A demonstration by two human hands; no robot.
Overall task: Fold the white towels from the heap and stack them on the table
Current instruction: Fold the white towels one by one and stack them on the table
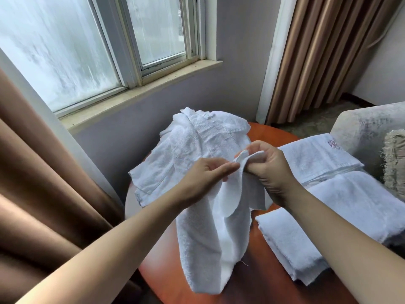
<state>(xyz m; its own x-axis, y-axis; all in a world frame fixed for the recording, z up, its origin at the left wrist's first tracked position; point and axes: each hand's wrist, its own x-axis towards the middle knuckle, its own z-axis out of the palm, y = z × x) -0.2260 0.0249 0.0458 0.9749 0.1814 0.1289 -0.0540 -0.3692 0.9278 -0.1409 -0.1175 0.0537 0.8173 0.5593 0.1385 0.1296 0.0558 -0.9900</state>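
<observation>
Head view showed the job partway through, by my reckoning: some towels were already folded, 1 was in hand with no fold made in it, and a heap was left to work through.

The 2 hands met in the middle of the scene, raised above the table. The right hand (268, 170) was closed round a bunched top edge of the towel (210, 249), fingers curled in, a tab of cloth sticking up beside the thumb. The left hand (203, 174), just at its 9 o'clock and nearly touching it, pinched the same edge between straight fingers and the thumb beneath. I took it to be feeling along the hem for a corner. From that double grip the towel hung loose toward 6 o'clock, creased lengthwise, over the round orange-brown table (252, 286). Whether its lower end rested there I could not tell.

At 11 o'clock from the hands, on the table's far side, lay the heap (197, 145), a crumpled white mound with 1 flap trailing toward 9 o'clock. From 3 to 5 o'clock sat the folded towels (350, 198), flat and overlapping, the farthest bearing a small embroidered mark.

Beyond them at 2 o'clock stood a pale armchair (368, 126) with a fringed cushion (394, 161). A window (76, 51) filled the wall toward 10 o'clock.
</observation>
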